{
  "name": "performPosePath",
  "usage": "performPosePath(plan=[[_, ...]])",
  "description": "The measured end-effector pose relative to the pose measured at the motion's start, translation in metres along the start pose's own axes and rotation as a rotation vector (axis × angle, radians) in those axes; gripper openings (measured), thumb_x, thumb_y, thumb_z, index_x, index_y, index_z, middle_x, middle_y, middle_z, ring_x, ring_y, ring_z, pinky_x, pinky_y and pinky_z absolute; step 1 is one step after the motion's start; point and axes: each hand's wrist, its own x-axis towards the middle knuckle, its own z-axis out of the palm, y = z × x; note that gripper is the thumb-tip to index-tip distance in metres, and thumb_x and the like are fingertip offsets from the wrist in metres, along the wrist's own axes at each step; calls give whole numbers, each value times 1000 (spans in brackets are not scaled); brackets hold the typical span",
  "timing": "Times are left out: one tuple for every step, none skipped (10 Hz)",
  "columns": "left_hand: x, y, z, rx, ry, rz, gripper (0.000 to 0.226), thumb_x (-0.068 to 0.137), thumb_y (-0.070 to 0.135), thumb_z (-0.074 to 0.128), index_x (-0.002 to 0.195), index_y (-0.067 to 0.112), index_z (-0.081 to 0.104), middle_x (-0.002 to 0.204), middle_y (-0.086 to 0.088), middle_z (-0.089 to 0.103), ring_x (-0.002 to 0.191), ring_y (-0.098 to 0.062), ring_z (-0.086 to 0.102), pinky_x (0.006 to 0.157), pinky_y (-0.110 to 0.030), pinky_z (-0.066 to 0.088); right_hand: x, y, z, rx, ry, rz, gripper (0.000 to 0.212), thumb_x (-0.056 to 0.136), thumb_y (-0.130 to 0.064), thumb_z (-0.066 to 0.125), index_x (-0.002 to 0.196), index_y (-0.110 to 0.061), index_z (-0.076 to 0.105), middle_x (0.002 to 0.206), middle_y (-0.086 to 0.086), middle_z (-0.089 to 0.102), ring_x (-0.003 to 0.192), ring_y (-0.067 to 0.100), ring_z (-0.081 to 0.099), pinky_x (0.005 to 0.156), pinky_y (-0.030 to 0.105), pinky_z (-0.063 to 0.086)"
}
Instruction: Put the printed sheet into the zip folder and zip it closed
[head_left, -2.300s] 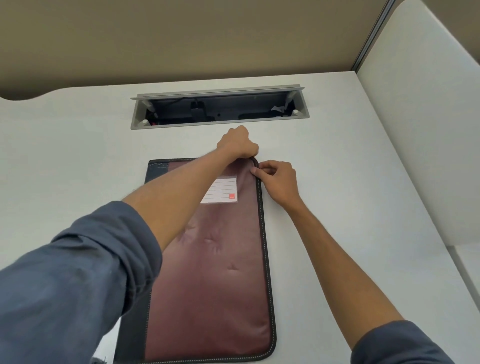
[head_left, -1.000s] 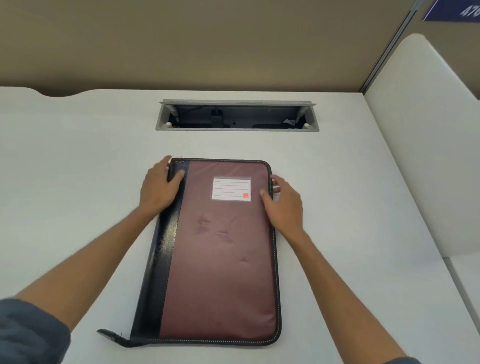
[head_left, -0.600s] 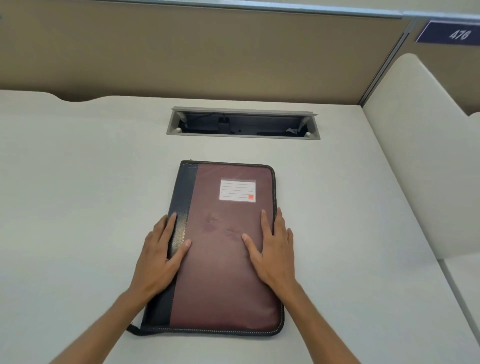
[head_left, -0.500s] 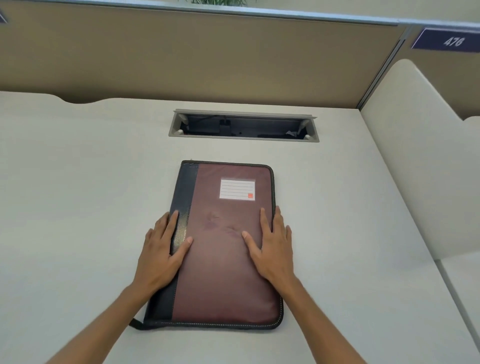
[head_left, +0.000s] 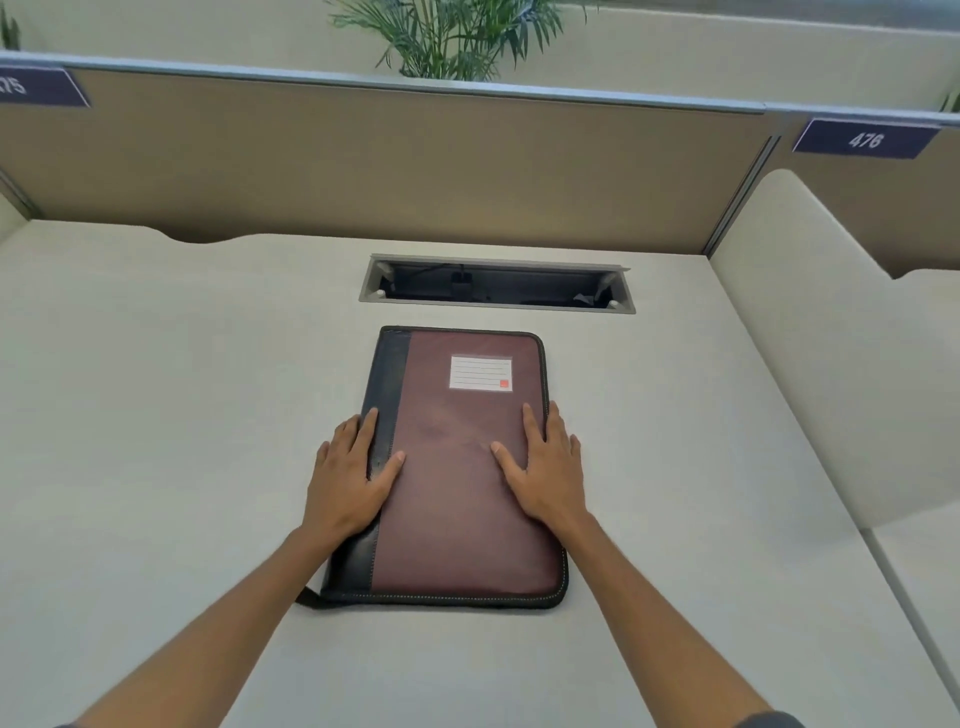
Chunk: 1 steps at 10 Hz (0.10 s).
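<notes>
Since a second ago I've brought both hands down from the folder's (head_left: 457, 467) top corners to its middle, and the view has tipped up so a plant (head_left: 447, 36) now shows at the top of the frame. The folder lies flat on the table (head_left: 156, 415), centre frame, zipped along the edges I can see, label (head_left: 480, 372) toward its upper right. My left hand (head_left: 350, 475) rests palm down over the black spine strip, fingers spread and gripping nothing. My right hand (head_left: 545, 467) lies flat on the right edge, also open. A dark pull tab (head_left: 309, 597) sticks out at the lower left corner. Above the folder sits the cable slot (head_left: 496, 285). I can't see the sheet
</notes>
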Motion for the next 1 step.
performPosePath(plan=[[1, 2, -8, -29, -19, 17, 81, 87, 64, 37, 154, 22, 16, 160, -4, 23, 147, -19, 19, 119, -45, 17, 0, -5, -11, -2, 54, -7, 78, 90, -72, 24, 154, -27, 15, 162, 9, 12, 149, 25, 12, 121, 46, 10]])
